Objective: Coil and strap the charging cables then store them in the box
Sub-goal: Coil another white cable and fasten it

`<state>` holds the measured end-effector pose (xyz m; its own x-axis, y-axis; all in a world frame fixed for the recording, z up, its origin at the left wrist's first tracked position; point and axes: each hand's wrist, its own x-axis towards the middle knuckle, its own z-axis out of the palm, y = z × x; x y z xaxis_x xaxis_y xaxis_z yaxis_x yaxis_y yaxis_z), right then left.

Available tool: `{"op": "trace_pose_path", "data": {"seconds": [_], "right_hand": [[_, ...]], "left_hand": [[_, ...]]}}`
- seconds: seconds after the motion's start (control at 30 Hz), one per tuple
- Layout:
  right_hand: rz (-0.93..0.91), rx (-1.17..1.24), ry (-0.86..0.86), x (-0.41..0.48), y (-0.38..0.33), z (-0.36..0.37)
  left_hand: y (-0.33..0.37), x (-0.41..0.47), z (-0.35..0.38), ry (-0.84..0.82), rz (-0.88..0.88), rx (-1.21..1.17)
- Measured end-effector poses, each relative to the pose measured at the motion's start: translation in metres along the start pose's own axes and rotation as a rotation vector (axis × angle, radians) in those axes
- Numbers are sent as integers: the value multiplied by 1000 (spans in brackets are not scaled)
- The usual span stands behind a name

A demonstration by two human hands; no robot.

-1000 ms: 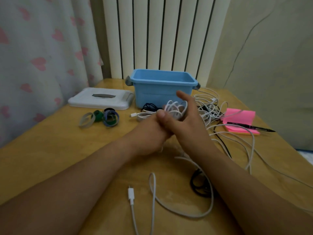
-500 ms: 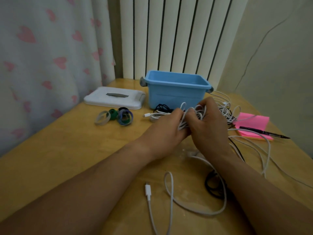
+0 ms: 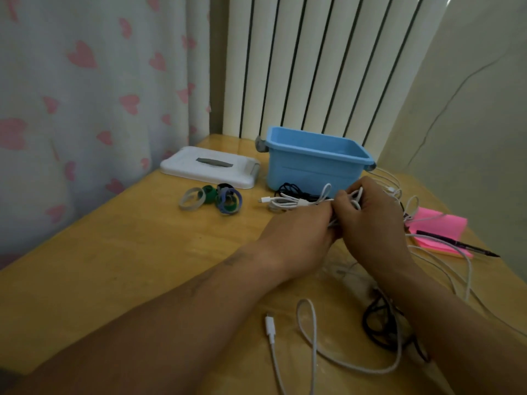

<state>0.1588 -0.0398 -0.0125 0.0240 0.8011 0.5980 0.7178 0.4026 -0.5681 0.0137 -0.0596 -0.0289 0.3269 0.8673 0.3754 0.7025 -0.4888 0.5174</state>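
Observation:
Both hands meet at the table's middle around a bundle of white cable loops. My left hand grips the bundle from the left, and my right hand curls over it from the right. The cable's free tail trails toward me and ends in a white plug. Behind the hands stands the open blue box. Several coloured straps lie in a cluster to its left. A coiled white cable and a black cable lie in front of the box.
The white lid lies flat at the back left. Pink sticky notes with a dark pen sit at the right. Loose white cables and a black cable sprawl under my right forearm. A curtain hangs at left, a radiator behind.
My right hand's fingers have curled down over the white loops, from pointing up a second ago. The view has swung left and up; the hands stay at the same spot.

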Motion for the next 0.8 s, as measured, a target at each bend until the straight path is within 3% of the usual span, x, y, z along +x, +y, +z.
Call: {"op": "trace_pose_path", "data": {"seconds": [0.1,0.17,0.27,0.33,0.4,0.53,0.67,0.8], "right_hand": [[72,-28,-261,24,-18,-13],[153,130,-397,41,-35,-24],[176,263,-377,57,-59,-23],[3,86,-391,60,-69,2],[-290,-123,-497,56,-82,40],[-854,-515,-598,45,-112,118],[-973,-610,-646,40,-134,157],[-837,-463,-675,43,-143,150]], "left_hand": [[-4,5,-3,60,-80,-122],[-7,9,-17,152,-184,-278],[-24,12,-57,395,-279,-552],[-48,13,-88,619,-336,-850],[-70,9,-114,824,-333,-1159],[-87,1,-138,1061,-347,-1421],[-92,0,-137,1131,-390,-1402],[-87,-3,-140,1146,-405,-1381]]}}
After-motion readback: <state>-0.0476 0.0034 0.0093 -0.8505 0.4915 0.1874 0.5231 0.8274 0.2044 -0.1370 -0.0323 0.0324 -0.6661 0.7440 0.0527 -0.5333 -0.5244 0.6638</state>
